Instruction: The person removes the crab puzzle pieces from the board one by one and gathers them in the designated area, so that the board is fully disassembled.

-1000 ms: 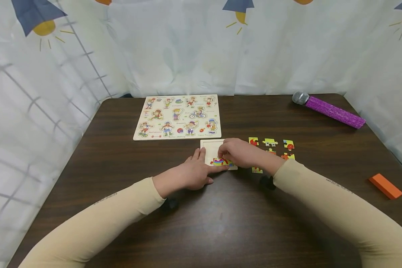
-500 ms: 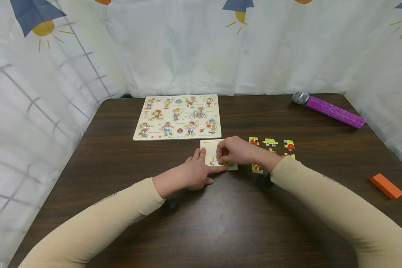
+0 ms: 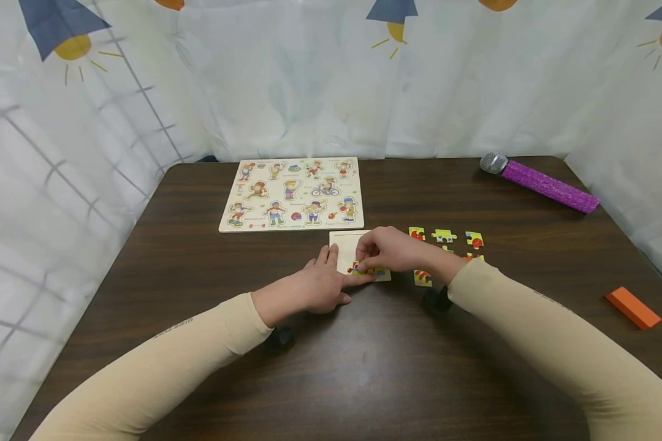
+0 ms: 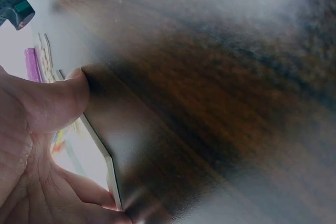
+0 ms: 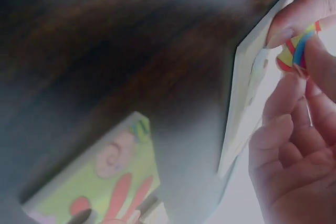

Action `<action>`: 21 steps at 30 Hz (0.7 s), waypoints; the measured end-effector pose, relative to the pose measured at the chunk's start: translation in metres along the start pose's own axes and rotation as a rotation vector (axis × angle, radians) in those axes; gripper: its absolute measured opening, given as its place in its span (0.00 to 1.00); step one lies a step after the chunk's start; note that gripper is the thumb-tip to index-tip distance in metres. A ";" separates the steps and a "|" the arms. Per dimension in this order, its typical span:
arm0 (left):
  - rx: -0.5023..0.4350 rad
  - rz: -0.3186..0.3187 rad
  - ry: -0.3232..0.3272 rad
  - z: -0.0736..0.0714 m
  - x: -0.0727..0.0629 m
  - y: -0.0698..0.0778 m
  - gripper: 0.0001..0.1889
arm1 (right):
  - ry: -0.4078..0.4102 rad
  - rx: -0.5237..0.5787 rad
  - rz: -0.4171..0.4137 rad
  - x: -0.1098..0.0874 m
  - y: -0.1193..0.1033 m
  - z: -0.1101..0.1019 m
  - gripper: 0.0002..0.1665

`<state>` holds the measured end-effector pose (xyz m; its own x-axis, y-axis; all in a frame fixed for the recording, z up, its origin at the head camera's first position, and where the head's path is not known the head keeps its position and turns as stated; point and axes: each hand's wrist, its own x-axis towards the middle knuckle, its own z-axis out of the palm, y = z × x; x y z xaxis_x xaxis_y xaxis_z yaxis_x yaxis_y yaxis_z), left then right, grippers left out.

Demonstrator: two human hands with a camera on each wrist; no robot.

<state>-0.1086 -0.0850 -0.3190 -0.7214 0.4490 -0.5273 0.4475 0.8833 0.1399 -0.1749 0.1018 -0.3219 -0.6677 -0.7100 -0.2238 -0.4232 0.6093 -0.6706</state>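
My right hand (image 3: 393, 248) is over the front part of a small pale wooden puzzle tray (image 3: 346, 240). Between its thumb and fingertips it pinches a jigsaw piece (image 5: 295, 53) with yellow, red and blue on it, tilted in the right wrist view. Another piece (image 3: 380, 271) shows in the tray's front right corner, partly hidden by the fingers. My left hand (image 3: 319, 288) rests with fingers spread at the tray's left and front edges, one finger lying along the front edge. Several loose jigsaw pieces (image 3: 444, 235) lie on the table right of the tray, some partly covered by the right forearm.
A larger wooden board with sports figures (image 3: 292, 196) lies behind the tray. At the back right is a purple microphone (image 3: 548, 187), and an orange block (image 3: 633, 307) lies at the right. A pale curtain (image 3: 331, 92) hangs behind the dark table (image 3: 358, 380).
The right hand has shifted slightly left over the tray, and the rainbow-striped piece in its fingers has changed its angle. The left hand has kept its place.
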 end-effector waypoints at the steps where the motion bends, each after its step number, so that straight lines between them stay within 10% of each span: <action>1: 0.000 0.000 0.001 0.000 0.000 0.000 0.33 | 0.012 0.005 -0.001 -0.001 0.001 -0.001 0.04; 21: -0.018 -0.015 0.022 0.002 0.000 0.001 0.32 | 0.247 -0.118 0.207 -0.100 0.056 -0.038 0.04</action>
<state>-0.1069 -0.0841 -0.3202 -0.7393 0.4384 -0.5111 0.4271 0.8921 0.1473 -0.1551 0.2199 -0.3100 -0.8688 -0.4691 -0.1585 -0.3218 0.7782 -0.5393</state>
